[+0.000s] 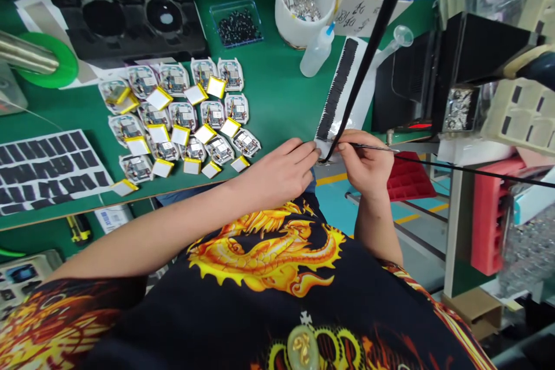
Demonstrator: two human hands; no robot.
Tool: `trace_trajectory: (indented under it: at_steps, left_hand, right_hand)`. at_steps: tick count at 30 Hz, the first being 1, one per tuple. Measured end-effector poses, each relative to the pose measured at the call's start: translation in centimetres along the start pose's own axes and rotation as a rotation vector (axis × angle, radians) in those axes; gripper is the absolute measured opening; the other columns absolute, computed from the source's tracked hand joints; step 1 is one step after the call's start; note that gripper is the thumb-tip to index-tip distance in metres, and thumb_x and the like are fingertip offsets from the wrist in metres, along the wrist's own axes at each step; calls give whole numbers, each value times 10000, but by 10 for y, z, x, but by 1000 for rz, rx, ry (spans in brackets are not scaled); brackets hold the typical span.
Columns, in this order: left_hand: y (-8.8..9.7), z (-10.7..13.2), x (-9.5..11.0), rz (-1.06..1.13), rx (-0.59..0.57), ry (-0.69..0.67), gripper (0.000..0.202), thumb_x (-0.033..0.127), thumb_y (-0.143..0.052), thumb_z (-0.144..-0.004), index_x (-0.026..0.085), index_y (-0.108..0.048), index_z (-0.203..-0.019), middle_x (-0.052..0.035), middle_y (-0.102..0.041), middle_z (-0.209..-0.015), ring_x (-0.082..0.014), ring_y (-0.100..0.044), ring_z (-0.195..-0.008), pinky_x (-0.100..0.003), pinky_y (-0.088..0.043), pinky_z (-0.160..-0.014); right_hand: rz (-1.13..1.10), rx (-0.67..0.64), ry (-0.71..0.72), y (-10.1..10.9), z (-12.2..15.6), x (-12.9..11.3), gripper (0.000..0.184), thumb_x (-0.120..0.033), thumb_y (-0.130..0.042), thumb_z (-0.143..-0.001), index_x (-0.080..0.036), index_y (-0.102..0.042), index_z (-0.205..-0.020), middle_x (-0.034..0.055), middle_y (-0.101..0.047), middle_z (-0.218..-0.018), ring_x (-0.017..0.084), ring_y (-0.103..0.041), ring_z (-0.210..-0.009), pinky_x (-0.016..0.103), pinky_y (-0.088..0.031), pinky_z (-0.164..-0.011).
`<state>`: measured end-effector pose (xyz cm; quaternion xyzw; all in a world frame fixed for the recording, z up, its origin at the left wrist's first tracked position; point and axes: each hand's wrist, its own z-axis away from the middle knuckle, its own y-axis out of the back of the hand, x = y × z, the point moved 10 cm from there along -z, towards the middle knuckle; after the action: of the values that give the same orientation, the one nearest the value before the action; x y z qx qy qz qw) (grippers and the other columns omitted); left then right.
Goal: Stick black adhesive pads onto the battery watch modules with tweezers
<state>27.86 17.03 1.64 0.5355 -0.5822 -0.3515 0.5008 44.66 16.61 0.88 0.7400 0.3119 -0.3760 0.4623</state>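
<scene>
My left hand (pixel 284 172) rests at the front edge of the green bench (pixel 277 87), fingers pinched against the near end of a white backing sheet (pixel 344 89) that carries a row of black strips. Close beside it, my right hand (pixel 366 162) grips thin tweezers (pixel 377 148) whose tips meet the same end of the sheet. What the pinched fingers hold is too small to see. To the left lie several small circuit assemblies with yellow-edged battery cells (pixel 182 118), spread in rows.
A white tub of small metal parts (pixel 301 0), a blue tray of black bits (pixel 237 24), a squeeze bottle (pixel 318 51), a black moulded tray (pixel 125 17), a sheet of black pads (pixel 47 170), a black strap (pixel 373 46) hanging across, and red trays (pixel 489 214) at right.
</scene>
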Motion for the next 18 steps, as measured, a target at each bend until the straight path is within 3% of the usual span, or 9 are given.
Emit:
trace_trajectory:
  at_steps: [7,12,18]
  left_hand:
    - [-2,1,-2,10,-11,18,237,256,-672,-1097,101,-823,-1193,-214,-707,-1541,-342,-628,-1468,-501,-512,-1226]
    - [3,-1,-5,48,13,50,196,254,-680,-1090,119,-821,-1102,-207,-720,-1507,-345,-630,-1448,-517,-520,-1213]
    - [4,-9,-7,-61,-1,101,267,331,-675,-1103,120,-838,-1096,-216,-669,-1594,-384,-588,-1506,-534,-478,-1240]
  right_hand:
    - [72,-17,-4,0,-3,0,119,-342,-750,-1051,-279,-847,-1023,36,-862,-1000,231,-829,-953,409,-694,-884]
    - [70,-29,18,-1,-3,-3,101,-287,-748,-1042,-272,-848,-1031,36,-869,-1018,223,-836,-968,394,-693,-900]
    - [98,-36,5,1,-4,-1,86,-294,-771,-1021,-270,-852,-1039,48,-875,-1039,236,-844,-976,412,-698,-904]
